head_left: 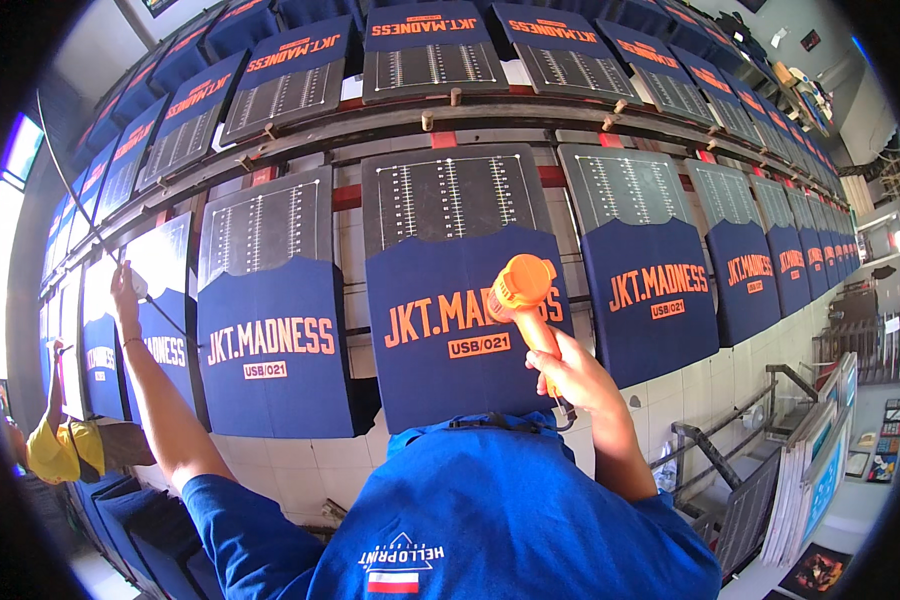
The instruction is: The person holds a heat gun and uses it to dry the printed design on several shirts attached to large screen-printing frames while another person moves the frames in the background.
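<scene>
- right hand (pixel 580 385), centre frame, fingers wrapped tight round orange heat gun (pixel 523 300) handle
- gun nozzle over navy printed shirt (pixel 465 330) on board
- left hand (pixel 123 290), left frame, touching a navy shirt (pixel 165 330); finger state unclear

We've got framed screens (pixel 815 470) stacked along the right edge of the tiled floor (pixel 710 385), a metal rack (pixel 715 440) beside them, dark fabric piled bottom-left (pixel 135 520).

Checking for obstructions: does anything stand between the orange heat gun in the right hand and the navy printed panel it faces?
Nothing visible does. The right hand holds the orange heat gun directly over the navy printed panel.
</scene>
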The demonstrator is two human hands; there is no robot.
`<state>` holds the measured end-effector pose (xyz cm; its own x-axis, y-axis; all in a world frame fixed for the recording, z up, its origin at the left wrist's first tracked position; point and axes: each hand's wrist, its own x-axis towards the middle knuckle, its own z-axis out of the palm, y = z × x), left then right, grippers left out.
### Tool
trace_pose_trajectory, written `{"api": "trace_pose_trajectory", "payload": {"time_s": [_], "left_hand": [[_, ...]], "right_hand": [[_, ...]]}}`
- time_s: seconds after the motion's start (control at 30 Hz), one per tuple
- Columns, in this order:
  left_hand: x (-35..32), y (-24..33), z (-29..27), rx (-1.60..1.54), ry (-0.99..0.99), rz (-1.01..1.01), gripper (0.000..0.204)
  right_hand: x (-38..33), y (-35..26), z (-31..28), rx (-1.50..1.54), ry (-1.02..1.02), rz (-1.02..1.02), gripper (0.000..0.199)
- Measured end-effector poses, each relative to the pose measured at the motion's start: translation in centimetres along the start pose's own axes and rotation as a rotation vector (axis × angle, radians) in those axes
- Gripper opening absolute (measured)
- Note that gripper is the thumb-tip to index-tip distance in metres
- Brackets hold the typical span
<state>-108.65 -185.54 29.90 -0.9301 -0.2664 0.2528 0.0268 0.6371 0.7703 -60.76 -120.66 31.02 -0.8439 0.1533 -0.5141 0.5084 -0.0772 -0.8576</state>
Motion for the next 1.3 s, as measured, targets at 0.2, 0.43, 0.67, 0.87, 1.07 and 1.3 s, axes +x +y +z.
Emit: {"api": "trace_pose_trajectory", "payload": {"time_s": [0.2,0.43,0.67,0.87,1.07,1.3], "left_hand": [[-0.3,1.7,1.7,0.111,-0.038,0.286,0.054],[-12.7,-4.0,2.3,0.156,0.043,0.019,0.049],[-32.8,-13.5,5.5,0.753,0.336,-0.515,0.065],[-40.3,-12.3,9.7,0.427,0.458,-0.677,0.072],[-40.7,-4.1,12.1,0.460,0.428,-0.897,0.067],[-40.1,-2.6,12.0,0.498,0.420,-0.973,0.064]], "right_hand": [[-0.6,-0.3,0.4,0.003,-0.064,0.058,0.034],[1.4,-0.8,0.9,0.018,-0.126,-0.032,0.028],[4.9,-1.6,0.4,-0.033,-0.064,-0.119,0.030],[2.5,-1.9,0.1,-0.064,-0.191,-0.030,0.032],[1.0,-1.3,0.0,-0.068,-0.231,0.018,0.036],[2.2,-0.9,0.7,-0.054,-0.280,0.003,0.031]]}}
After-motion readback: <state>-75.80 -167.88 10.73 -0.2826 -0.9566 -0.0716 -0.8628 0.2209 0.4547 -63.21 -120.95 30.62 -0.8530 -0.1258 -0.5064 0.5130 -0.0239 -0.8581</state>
